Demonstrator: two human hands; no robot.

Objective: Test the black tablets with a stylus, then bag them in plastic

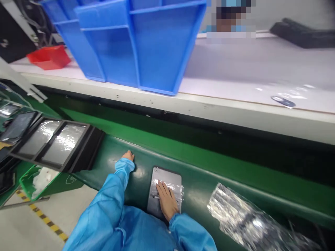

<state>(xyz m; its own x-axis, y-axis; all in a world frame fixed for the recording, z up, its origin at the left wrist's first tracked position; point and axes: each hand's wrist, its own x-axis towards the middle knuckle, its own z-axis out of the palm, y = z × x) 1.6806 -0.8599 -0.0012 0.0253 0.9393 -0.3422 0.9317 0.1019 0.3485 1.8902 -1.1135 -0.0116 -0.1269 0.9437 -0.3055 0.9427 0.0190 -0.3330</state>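
A grey tablet [165,173] lies back side up on the dark green bench top, with its camera at the upper left corner. Across its middle is a small clear plastic bag [178,191] with a thin, pen-like item [156,197] at it; whether that item is inside or under the bag I cannot tell. My right hand [167,202] rests flat on the bag and tablet, fingers stretched out. Left of the tablet, my left hand [128,156] is curled into a fist on the bench, apart from the tablet. Nothing sticks out of its fingers.
Clear plastic bags [243,216] lie at right. To the left are stacked black trays [91,150] with screen-like panels and a green bin [28,179]. Blue bins [162,48] and a red bin [51,57] stand on the white shelf [222,66]. A person is behind it.
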